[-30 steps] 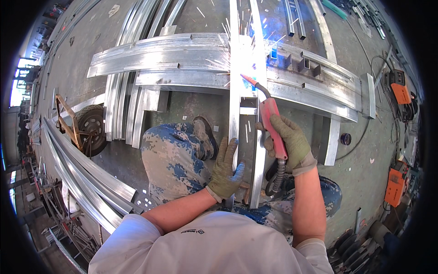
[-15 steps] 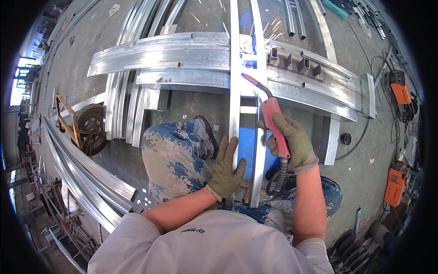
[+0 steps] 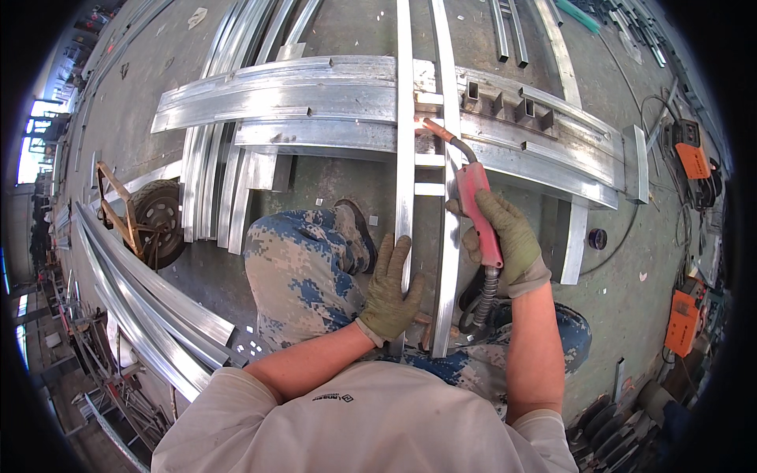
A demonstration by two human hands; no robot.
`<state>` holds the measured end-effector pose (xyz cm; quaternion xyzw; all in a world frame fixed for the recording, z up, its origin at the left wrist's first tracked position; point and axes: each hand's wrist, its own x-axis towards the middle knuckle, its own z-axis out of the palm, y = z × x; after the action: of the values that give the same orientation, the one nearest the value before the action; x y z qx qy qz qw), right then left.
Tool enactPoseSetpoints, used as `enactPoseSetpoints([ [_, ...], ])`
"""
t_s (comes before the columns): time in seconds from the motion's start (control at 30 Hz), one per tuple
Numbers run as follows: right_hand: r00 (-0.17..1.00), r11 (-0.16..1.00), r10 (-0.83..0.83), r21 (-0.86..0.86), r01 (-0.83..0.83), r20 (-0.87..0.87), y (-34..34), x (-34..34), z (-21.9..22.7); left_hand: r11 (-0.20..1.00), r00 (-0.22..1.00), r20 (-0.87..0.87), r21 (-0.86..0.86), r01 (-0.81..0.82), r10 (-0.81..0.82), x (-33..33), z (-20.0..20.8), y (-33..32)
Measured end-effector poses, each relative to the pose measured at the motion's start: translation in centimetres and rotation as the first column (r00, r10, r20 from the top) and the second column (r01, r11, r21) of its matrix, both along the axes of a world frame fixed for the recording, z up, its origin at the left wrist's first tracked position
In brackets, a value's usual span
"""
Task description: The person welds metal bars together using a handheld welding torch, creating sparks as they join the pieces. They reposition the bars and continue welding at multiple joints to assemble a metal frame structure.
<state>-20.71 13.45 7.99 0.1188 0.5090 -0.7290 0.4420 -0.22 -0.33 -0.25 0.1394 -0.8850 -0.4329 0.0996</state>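
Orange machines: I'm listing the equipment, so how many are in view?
2, both to the right of the right hand: an upper orange machine and a lower orange machine. Others may be hidden at the dark rim.

moderate daylight, bright window [image 3: 33,146] far left of the welding torch [image 3: 473,195], orange glow at its nozzle [image 3: 436,129], glare on adjacent rails [image 3: 404,173], black distorted rim surrounding.

I wore a pale grey short-sleeved shirt [image 3: 371,430] at lower centre, blue-and-beige camouflage trousers [image 3: 296,272] and olive gloves [image 3: 388,301].
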Motion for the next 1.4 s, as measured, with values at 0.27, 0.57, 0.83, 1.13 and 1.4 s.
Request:
enactPoseSetpoints([
  [0.27,0.998,0.998,0.055,0.013,-0.055,-0.025,-0.1,0.3,-0.2,1.0,1.0,0.01,-0.004,-0.008,0.008,0.0,0.0,0.0],
  [0.57,0.999,0.999,0.034,0.011,-0.034,0.006,-1.1,0.2,0.0,1.0,1.0,-0.002,-0.007,-0.006,0.006,0.0,0.1,0.0],
  [0.83,0.999,0.999,0.05,0.014,-0.05,-0.018,-0.5,0.4,0.3,1.0,1.0,0.011,-0.008,-0.025,0.025,0.0,0.2,0.0],
  [1.13,1.0,0.995,0.006,0.102,-0.004,-0.026,1.7,4.2,0.9,0.999,0.999,-0.012,0.013,-0.045,0.045,-0.4,0.5,0.0],
  [1.4,0.999,0.996,0.042,0.079,-0.042,0.005,2.3,6.0,0.6,0.997,0.998,0.019,0.06,-0.056,0.055,-0.4,0.0,0.0],
])
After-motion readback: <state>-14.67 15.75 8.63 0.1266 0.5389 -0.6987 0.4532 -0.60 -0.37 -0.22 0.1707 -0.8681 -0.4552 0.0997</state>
